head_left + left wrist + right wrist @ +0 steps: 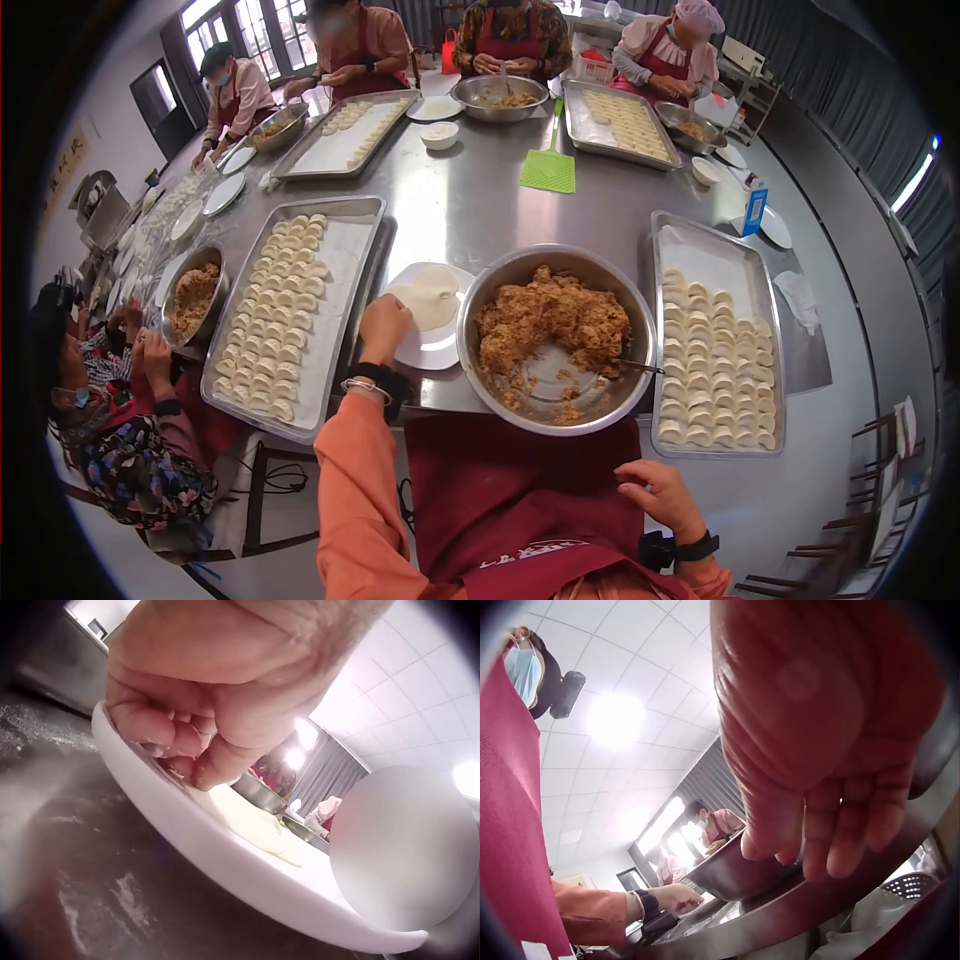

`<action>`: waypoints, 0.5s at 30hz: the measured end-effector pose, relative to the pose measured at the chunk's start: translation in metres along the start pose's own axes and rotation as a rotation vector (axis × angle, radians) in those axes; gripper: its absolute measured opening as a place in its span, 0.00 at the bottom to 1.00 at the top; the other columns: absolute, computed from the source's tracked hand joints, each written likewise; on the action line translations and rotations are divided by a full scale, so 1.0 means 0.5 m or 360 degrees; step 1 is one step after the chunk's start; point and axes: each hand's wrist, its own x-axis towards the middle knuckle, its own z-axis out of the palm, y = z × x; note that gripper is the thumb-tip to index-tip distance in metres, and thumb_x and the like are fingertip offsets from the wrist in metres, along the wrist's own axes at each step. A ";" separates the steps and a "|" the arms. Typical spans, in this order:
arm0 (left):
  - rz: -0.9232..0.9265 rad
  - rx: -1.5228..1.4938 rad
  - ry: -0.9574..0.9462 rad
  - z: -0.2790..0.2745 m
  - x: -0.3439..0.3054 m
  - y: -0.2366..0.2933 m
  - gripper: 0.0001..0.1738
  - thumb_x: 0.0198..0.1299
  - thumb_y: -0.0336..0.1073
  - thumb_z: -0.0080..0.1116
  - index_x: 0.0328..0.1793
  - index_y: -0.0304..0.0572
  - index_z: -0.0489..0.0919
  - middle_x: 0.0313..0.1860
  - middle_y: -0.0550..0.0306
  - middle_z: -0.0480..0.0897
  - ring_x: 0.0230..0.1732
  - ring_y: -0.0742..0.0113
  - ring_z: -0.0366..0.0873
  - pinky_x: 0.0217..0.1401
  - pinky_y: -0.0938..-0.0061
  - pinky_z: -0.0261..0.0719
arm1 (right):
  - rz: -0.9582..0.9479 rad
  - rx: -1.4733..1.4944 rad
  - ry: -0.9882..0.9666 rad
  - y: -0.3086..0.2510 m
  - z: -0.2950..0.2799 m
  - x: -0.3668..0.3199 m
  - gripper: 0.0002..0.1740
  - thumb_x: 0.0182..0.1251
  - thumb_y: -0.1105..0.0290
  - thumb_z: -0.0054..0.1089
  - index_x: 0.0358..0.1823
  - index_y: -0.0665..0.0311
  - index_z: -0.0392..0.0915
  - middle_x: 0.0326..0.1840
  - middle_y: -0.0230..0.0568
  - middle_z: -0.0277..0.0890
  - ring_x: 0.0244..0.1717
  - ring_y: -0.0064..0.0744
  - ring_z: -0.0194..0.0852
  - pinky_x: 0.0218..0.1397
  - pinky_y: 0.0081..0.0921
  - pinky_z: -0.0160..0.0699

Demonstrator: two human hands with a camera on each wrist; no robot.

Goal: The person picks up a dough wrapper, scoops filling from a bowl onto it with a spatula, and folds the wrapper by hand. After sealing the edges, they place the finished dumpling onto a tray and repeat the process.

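My left hand point(385, 325) is at the left side of a white plate point(430, 352) holding thin round dough wrappers point(432, 300). In the left wrist view its thumb and curled fingers point(169, 742) pinch the edge of a wrapper point(251, 825) at the plate's rim point(225, 870). Right of the plate stands a steel bowl point(545, 375) of brown filling point(560, 310), a utensil handle leaning over its right rim. My right hand point(665, 495) hangs below the table edge, holding nothing; the right wrist view shows its fingers point(840, 832) loosely bent beside the bowl point(739, 874).
Trays of dumplings stand left point(335, 350) and right point(715, 255) of the plate and bowl. A green swatter point(548, 172) and a small white bowl point(440, 137) lie farther back. Other people work around the table, with more trays and bowls.
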 end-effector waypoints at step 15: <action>-0.0781 -0.3532 -0.0445 -0.060 -0.170 0.040 0.21 0.66 0.38 0.45 0.61 0.34 0.66 0.60 0.47 0.73 0.61 0.53 0.71 0.63 0.58 0.70 | -0.0143 0.0114 0.0534 -0.024 -0.033 0.024 0.13 0.54 0.77 0.61 0.43 0.66 0.77 0.35 0.41 0.77 0.35 0.35 0.77 0.40 0.26 0.74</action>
